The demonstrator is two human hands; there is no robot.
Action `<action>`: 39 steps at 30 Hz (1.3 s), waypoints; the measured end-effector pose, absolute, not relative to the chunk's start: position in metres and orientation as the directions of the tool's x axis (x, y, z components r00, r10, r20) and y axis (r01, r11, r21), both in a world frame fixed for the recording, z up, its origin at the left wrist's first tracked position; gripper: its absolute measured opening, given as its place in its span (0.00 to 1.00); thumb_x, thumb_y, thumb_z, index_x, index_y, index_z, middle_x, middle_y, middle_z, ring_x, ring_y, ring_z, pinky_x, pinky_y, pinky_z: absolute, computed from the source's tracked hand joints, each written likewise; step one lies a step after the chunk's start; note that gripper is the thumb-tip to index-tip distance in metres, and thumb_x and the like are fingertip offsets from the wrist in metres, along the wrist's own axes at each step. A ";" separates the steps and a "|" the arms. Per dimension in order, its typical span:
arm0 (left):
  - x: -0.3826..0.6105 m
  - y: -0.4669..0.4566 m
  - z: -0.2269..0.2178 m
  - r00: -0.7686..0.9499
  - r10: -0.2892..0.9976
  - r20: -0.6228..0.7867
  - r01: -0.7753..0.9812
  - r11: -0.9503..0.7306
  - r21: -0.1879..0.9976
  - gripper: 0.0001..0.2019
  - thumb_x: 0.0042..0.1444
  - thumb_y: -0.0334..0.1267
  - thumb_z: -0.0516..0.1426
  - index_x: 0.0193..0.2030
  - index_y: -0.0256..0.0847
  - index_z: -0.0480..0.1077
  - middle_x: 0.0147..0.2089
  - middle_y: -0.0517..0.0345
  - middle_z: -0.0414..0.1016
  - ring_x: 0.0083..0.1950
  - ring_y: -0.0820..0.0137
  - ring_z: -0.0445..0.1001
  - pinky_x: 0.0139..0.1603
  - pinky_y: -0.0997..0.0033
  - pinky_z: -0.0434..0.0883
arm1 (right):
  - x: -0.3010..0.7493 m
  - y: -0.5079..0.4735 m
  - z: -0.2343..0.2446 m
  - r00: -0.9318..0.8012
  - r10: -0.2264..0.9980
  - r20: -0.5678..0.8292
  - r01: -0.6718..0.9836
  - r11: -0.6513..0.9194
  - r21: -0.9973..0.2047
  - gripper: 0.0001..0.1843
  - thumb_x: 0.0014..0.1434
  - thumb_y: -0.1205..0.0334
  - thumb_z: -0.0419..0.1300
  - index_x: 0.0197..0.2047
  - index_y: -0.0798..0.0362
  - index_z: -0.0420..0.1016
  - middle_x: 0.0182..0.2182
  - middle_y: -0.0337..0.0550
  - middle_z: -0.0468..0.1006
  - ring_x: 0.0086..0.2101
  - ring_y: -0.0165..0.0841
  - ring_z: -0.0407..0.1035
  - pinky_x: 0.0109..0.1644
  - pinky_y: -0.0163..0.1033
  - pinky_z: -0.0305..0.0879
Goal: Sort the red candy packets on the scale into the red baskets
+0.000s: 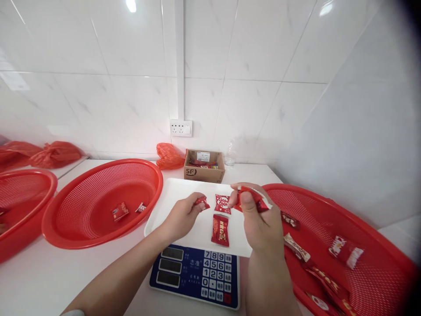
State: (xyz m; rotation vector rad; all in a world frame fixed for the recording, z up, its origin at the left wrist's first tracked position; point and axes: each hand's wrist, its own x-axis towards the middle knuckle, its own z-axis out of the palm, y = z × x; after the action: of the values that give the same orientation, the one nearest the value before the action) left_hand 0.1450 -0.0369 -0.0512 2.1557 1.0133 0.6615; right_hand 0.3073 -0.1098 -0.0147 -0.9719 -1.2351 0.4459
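Observation:
My left hand is pinched shut on a small red wrapped candy above the white scale tray. My right hand is closed around a red and white candy packet over the tray's right side. Two red candy packets lie on the tray: a square one between my hands and a longer one nearer to me. Below the tray sits the blue keypad of the scale.
A red mesh basket at the left holds two candies. Another red basket at the right holds several wrapped candies. A third red basket is at far left. A cardboard box, red plastic bags and a clear bottle stand by the tiled wall.

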 end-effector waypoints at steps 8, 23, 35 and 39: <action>0.135 -0.074 -0.019 0.573 0.771 0.278 -0.230 -0.174 0.958 0.13 0.62 0.47 0.57 0.46 0.43 0.62 0.32 0.62 0.69 0.35 0.74 0.68 0.38 0.74 0.67 | 0.300 -0.108 -0.010 -0.024 0.930 0.367 0.340 0.353 -0.872 0.20 0.68 0.46 0.49 0.37 0.52 0.73 0.29 0.38 0.73 0.31 0.29 0.66 0.35 0.34 0.63; 0.145 -0.071 -0.026 0.551 0.796 0.251 -0.045 -0.272 0.961 0.13 0.65 0.49 0.52 0.47 0.42 0.61 0.27 0.64 0.67 0.30 0.72 0.67 0.35 0.72 0.65 | 0.309 -0.114 -0.010 0.217 0.792 0.571 0.297 0.503 -0.812 0.06 0.60 0.57 0.63 0.33 0.50 0.75 0.25 0.35 0.75 0.25 0.27 0.67 0.28 0.31 0.63; 0.173 -0.078 -0.057 0.784 0.617 -0.060 0.605 -0.740 0.292 0.20 0.61 0.51 0.55 0.53 0.41 0.70 0.46 0.41 0.75 0.47 0.48 0.73 0.44 0.50 0.71 | 0.311 -0.108 -0.020 0.488 0.671 0.558 0.182 0.547 -0.817 0.12 0.60 0.50 0.63 0.34 0.50 0.75 0.25 0.37 0.74 0.26 0.29 0.67 0.29 0.35 0.65; 0.165 -0.072 -0.055 0.703 0.710 -0.047 0.674 -0.643 0.365 0.15 0.60 0.45 0.55 0.49 0.38 0.68 0.41 0.40 0.76 0.43 0.46 0.76 0.40 0.50 0.71 | 0.310 -0.107 -0.018 0.436 0.713 0.549 0.199 0.518 -0.832 0.11 0.61 0.51 0.62 0.38 0.49 0.76 0.29 0.37 0.77 0.29 0.30 0.70 0.32 0.35 0.67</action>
State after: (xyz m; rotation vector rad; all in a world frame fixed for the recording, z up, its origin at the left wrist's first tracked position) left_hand 0.1647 -0.0724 -0.0554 2.5565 1.0797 0.1417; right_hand 0.3102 -0.1071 -0.0179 -1.0121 -1.1068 0.3991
